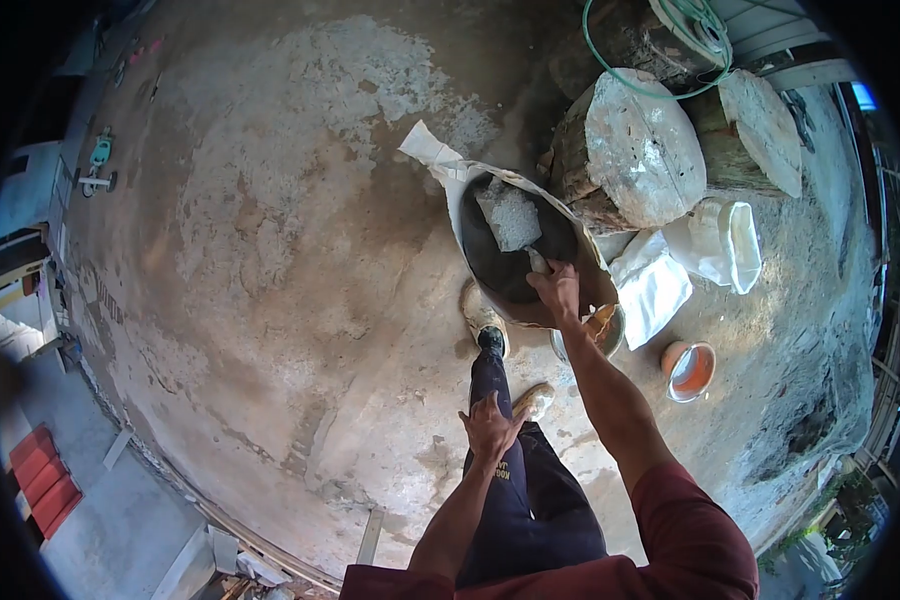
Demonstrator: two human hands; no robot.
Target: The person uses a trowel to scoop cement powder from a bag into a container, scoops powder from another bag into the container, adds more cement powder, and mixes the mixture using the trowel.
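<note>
My right hand [558,288] grips the short handle of a hand scoop [513,218], whose squarish head carries grey, crumbly powder. The scoop is inside the mouth of an open paper sack [458,190], above dark grey powder [495,270]. One corner of the sack sticks out at the upper left. My left hand [491,428] rests on my left leg near the knee, fingers apart and holding nothing. Both shoes are close to the sack's near side. A round container [615,338] is partly hidden behind the sack and my right forearm.
Large cut logs [645,150] stand beyond the sack at the upper right, with a green hose [705,30] over them. White sacks [654,290] and an orange bucket [688,371] are to the right. A toy scooter [99,162] stands far left on the concrete floor [260,260].
</note>
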